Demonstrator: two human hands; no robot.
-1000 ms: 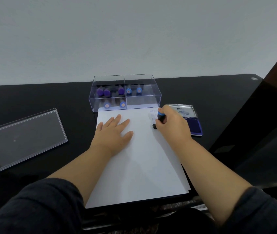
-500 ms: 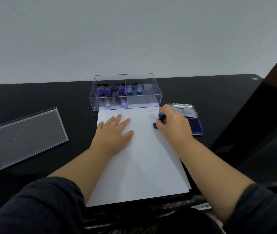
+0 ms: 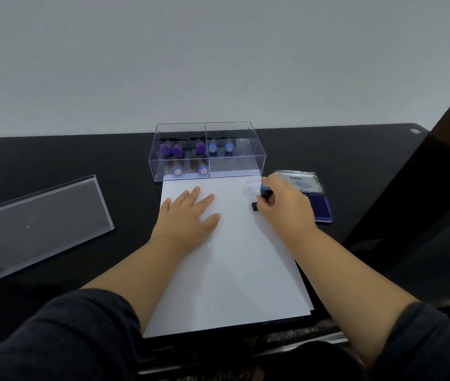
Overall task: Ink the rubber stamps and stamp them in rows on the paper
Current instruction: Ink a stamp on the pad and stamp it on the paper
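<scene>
Stamp (image 3: 265, 191) unmoved on paper (image 3: 229, 259)

The right hand (image 3: 284, 204) covers most of the stamp (image 3: 264, 194), so only its blue top and one dark corner of its base show. The printed rows (image 3: 252, 187) on the paper (image 3: 229, 270) are pale and blurred; the hand hides their right ends, and the words cannot be read. The small text on the ink pad (image 3: 313, 196) lid is too small to read under the brand name. The stamps in the clear box (image 3: 207, 152) are blurred behind its wall. The clear lid (image 3: 34, 226) is cut off by the left edge.
</scene>
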